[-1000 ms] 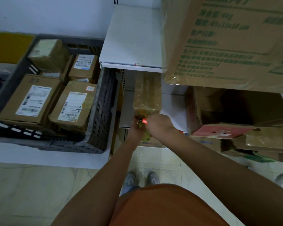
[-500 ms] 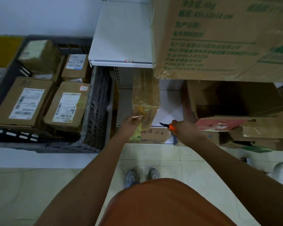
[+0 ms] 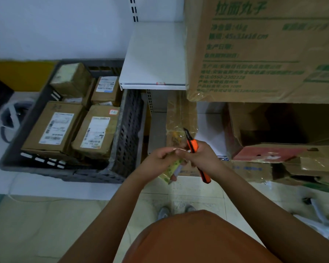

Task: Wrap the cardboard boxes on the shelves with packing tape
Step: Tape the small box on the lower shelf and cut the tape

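Shelved carton point(image 3: 262, 50) reads 拉面丸子; right hand point(image 3: 201, 158) grips cutter point(image 3: 193, 147).

Dim, bluish, soft focus, wide-angle edge distortion

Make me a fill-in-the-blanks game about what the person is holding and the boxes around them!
1. The right hand grips a box cutter whose handle is ____.
2. The left hand holds a roll of ____.
3. The small labelled boxes sit inside a grey ____.
4. The big box with green print sits on the ____ shelf.

Missing words: orange; tape; crate; upper
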A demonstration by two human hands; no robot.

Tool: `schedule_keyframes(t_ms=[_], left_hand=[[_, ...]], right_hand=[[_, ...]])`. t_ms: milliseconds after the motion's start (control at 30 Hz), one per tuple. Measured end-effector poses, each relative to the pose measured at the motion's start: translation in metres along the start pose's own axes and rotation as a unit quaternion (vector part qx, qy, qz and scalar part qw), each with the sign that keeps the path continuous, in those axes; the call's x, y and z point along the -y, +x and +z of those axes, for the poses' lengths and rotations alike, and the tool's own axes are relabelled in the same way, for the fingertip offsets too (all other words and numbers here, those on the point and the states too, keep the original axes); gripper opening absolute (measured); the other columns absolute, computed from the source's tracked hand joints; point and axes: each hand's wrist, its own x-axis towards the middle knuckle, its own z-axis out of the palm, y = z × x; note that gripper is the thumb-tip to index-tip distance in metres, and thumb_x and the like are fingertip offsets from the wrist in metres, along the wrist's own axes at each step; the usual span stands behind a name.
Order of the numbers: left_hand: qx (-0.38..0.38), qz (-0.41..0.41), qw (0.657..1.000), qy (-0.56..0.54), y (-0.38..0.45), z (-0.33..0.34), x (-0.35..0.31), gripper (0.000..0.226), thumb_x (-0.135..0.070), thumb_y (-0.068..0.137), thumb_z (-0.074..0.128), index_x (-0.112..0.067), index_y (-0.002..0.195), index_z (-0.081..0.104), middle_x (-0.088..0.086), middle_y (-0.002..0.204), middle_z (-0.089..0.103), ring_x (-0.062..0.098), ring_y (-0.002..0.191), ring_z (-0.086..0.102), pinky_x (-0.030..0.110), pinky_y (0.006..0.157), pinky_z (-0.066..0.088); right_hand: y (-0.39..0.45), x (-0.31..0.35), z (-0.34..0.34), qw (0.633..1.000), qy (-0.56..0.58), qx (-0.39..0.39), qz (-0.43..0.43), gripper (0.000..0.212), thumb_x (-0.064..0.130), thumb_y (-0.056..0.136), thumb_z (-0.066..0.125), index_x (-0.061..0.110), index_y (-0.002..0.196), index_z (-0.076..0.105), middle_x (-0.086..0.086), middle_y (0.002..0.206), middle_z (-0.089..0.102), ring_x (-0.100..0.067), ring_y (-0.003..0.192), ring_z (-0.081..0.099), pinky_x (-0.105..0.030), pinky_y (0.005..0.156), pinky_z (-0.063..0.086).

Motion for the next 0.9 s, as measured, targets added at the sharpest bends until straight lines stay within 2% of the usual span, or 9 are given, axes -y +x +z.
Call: schedule_keyframes(t_ms=[100,133,233,333,467,600,700,767,900], left_hand=[[-0.004,-0.015,1.0,0.005,-0.005,-0.003,-0.007,0.033,-0.036,0.098,0.057,-0.015,0.121,0.068,0.002,0.109,0.075,0.024,0.098,0.073,0.049,0.09,0.056],[0.002,-0.022,1.0,0.018,-0.004,-0.005,-0.005,0.03,-0.033,0.1,0.055,-0.015,0.12,0.068,0.002,0.108,0.075,0.029,0.098,0.072,0.05,0.09,0.056],[0.022,-0.038,0.996,0.08,-0.003,-0.011,-0.007,0.023,-0.034,0.101,0.054,-0.022,0.113,0.069,0.002,0.097,0.077,0.045,0.096,0.068,0.051,0.092,0.055],[0.023,-0.023,0.996,0.089,0.0,-0.014,-0.014,0.022,-0.024,0.101,0.054,-0.027,0.118,0.067,0.004,0.095,0.077,0.039,0.095,0.071,0.059,0.095,0.051],[0.021,0.003,0.996,0.09,0.007,-0.019,-0.021,0.023,-0.021,0.102,0.053,-0.025,0.119,0.067,0.01,0.094,0.076,0.038,0.094,0.071,0.063,0.092,0.051],[0.022,0.035,0.993,0.108,0.011,-0.019,-0.026,0.026,-0.013,0.103,0.048,-0.016,0.121,0.068,0.004,0.095,0.077,0.022,0.09,0.074,0.046,0.094,0.055],[0.022,0.036,0.995,0.087,0.013,-0.018,-0.03,0.028,-0.018,0.103,0.052,-0.017,0.129,0.063,0.009,0.094,0.077,0.019,0.078,0.075,0.043,0.076,0.059],[0.028,0.041,0.994,0.095,0.016,-0.018,-0.028,0.034,-0.025,0.101,0.056,-0.02,0.134,0.06,0.005,0.095,0.077,0.016,0.081,0.075,0.047,0.077,0.059],[0.037,0.018,0.994,0.1,0.02,-0.022,-0.028,0.043,-0.03,0.099,0.06,-0.029,0.14,0.051,-0.005,0.101,0.075,0.005,0.081,0.072,0.023,0.06,0.056]], right_hand=[[0.003,0.0,0.003,0.998,-0.031,-0.038,-0.03,0.013,0.027,0.079,0.082,0.028,0.079,0.069,0.013,0.067,0.068,0.003,0.06,0.061,-0.013,0.058,0.046],[0.004,-0.001,0.004,0.997,-0.047,-0.057,-0.037,0.012,0.026,0.079,0.082,0.028,0.078,0.07,0.014,0.07,0.069,0.003,0.064,0.062,-0.011,0.061,0.046],[0.006,0.0,0.003,0.992,-0.04,-0.112,-0.032,0.007,0.022,0.079,0.08,0.023,0.076,0.074,0.009,0.078,0.073,-0.004,0.072,0.066,-0.022,0.065,0.05],[0.006,0.007,-0.004,0.995,-0.04,-0.093,-0.015,0.009,0.029,0.084,0.076,0.02,0.083,0.073,0.003,0.081,0.072,-0.013,0.071,0.066,-0.028,0.059,0.054],[-0.002,0.012,-0.004,0.995,-0.012,-0.033,0.089,0.046,0.056,0.089,0.062,0.011,0.096,0.071,0.005,0.056,0.059,-0.01,0.05,0.051,-0.024,0.054,0.045],[-0.011,0.008,-0.002,0.983,0.157,0.014,0.096,0.07,0.071,0.079,0.062,0.008,0.108,0.07,-0.018,0.077,0.06,-0.012,0.051,0.045,-0.029,0.057,0.044],[-0.014,0.015,-0.004,0.993,0.112,-0.003,0.048,0.037,0.051,0.084,0.067,0.015,0.09,0.07,0.007,0.053,0.055,-0.008,0.048,0.047,-0.024,0.053,0.043],[-0.014,0.018,-0.002,0.998,0.061,-0.025,0.0,0.014,0.035,0.086,0.074,0.021,0.086,0.07,0.013,0.054,0.061,-0.001,0.049,0.054,-0.019,0.052,0.046],[-0.005,0.01,-0.001,0.991,0.047,-0.126,-0.004,0.009,0.022,0.086,0.076,0.017,0.079,0.073,0.013,0.06,0.066,0.0,0.05,0.056,-0.018,0.049,0.046]])
